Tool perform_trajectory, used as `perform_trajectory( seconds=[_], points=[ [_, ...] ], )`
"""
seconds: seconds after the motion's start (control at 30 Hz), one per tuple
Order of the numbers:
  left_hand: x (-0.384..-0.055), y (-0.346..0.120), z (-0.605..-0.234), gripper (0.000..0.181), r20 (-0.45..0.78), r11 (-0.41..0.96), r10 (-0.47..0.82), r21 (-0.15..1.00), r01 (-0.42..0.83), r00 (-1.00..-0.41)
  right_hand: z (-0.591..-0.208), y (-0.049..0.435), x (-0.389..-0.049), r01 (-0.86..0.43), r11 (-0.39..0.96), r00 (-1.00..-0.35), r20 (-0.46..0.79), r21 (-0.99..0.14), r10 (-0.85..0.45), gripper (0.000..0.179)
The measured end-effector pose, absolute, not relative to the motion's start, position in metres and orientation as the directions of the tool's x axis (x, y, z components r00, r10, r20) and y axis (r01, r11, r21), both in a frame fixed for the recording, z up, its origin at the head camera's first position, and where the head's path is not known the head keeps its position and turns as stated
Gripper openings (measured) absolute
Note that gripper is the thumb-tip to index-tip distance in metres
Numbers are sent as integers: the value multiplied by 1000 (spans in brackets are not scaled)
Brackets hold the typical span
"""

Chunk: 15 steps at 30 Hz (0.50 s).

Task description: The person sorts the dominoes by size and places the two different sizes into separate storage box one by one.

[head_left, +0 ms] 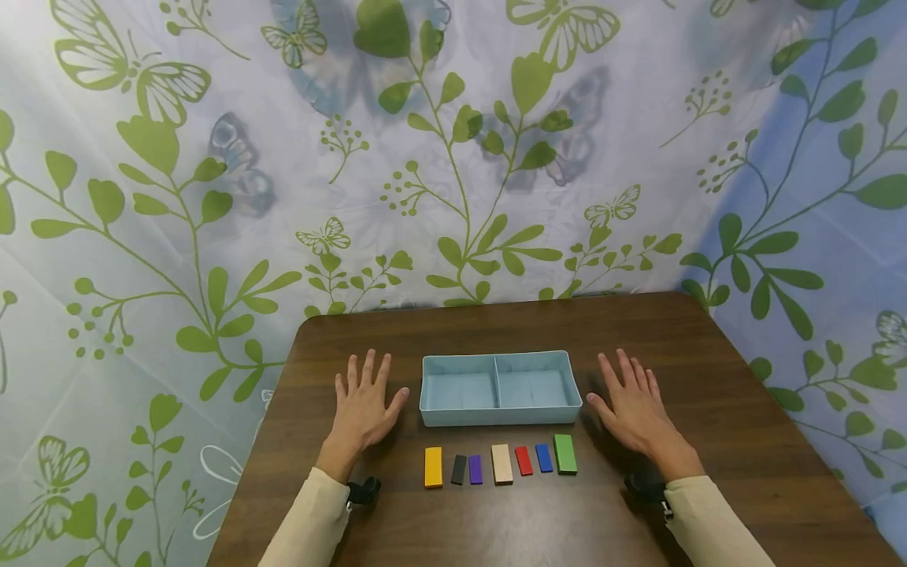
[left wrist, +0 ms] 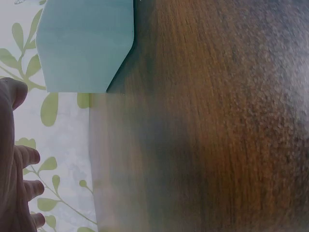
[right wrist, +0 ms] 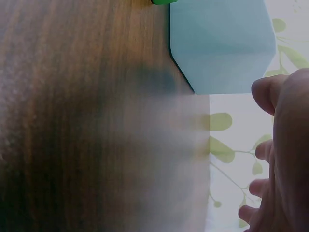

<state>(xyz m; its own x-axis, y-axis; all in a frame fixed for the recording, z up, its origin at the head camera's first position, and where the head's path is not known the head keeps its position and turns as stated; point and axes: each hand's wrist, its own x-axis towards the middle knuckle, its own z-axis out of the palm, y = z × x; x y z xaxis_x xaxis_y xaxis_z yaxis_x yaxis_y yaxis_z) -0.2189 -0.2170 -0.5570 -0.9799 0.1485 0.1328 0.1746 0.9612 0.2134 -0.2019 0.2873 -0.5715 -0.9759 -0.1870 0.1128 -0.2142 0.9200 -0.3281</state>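
A light blue tray with two compartments stands on the table between my hands, and nothing lies in either compartment. My left hand is left of it, fingers spread and straight, holding nothing. To the tray's right is my right hand, likewise spread and holding nothing. In front of the tray runs a row of blocks: yellow, black, purple, beige, red, blue and green. Both wrist views show the tray's end wall near the thumb.
The brown wooden table has rounded far corners. Behind and beside it hangs a white curtain printed with green leaves and butterflies. A dark strap device sits on each wrist, by the cream sleeves.
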Motion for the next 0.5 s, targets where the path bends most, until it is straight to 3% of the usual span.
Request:
perform_trajectory(
  seconds=[0.3, 0.5],
  points=[
    [-214, -215, -549, 80, 121, 951, 136, 263, 163, -983, -572, 289, -203, -271, 874, -961, 171, -404, -219, 74],
    [-215, -212, -549, 76, 223, 914, 146, 343, 218, -964, -568, 293, -202, -317, 806, -946, 225, -500, -233, 69]
  ],
)
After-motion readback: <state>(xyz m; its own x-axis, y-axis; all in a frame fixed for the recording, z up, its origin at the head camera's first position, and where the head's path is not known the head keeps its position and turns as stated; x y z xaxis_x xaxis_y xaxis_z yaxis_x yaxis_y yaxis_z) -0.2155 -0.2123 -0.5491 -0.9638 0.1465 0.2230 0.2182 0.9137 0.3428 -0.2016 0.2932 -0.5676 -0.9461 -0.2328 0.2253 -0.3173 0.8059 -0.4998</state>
